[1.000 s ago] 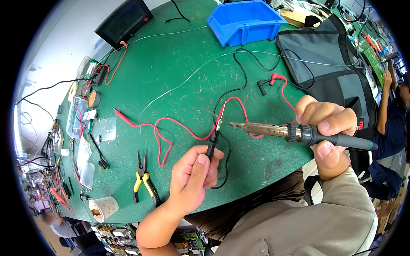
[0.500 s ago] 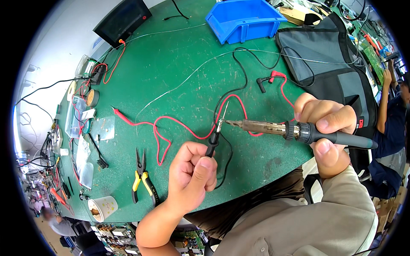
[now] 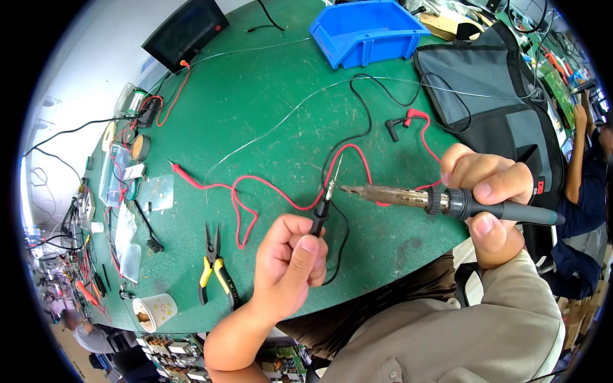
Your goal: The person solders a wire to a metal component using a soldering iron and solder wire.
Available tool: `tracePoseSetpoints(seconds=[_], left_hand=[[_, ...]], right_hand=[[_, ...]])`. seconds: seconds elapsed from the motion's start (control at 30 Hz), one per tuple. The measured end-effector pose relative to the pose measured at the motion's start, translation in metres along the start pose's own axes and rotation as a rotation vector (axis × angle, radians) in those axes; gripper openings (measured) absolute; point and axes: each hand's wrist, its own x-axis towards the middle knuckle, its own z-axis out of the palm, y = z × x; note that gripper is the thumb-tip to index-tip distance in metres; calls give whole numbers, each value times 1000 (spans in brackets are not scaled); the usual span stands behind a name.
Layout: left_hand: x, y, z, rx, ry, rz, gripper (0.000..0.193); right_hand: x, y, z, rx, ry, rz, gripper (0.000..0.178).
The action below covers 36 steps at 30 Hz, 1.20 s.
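Note:
My left hand (image 3: 290, 262) is closed around the handle of a black test probe (image 3: 320, 217), whose thin metal needle points up and away from me. Silvery metal shows where the needle enters the handle. In my right hand (image 3: 488, 191) is a soldering iron (image 3: 396, 195) with a dark grip and a browned metal barrel. It lies nearly level, its tip pointing left, close beside the bare metal of the probe; whether they touch I cannot tell. Behind the probe loops a red test lead (image 3: 274, 185), ending in a red probe (image 3: 185, 177) on the green table (image 3: 255, 96).
Long-nose pliers (image 3: 217, 271) with yellow and black handles lie left of my left hand. A paper cup (image 3: 156, 311) stands by the near edge, a small black brush (image 3: 150, 230) beyond it. Farther off are a blue bin (image 3: 370, 38) and a grey tool bag (image 3: 472, 83).
The soldering iron's tip has dropped slightly beside the probe's bare metal. Both hands keep their grip and have barely moved; the whole view has shifted a little.

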Motion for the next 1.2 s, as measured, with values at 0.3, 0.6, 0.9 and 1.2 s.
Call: tracePoseSetpoints(seconds=[0.3, 0.6, 0.9, 1.2], left_hand=[[1, 0, 1, 19, 10, 10, 16], [1, -2, 0, 20, 23, 33, 15], [1, -2, -2, 27, 17, 51, 13], [1, -1, -1, 26, 7, 36, 12]], right_hand=[[2, 0, 2, -60, -45, -5, 26], [2, 4, 8, -91, -19, -46, 22], [2, 5, 8, -104, -21, -52, 22], [1, 5, 8, -109, -22, -48, 22]])
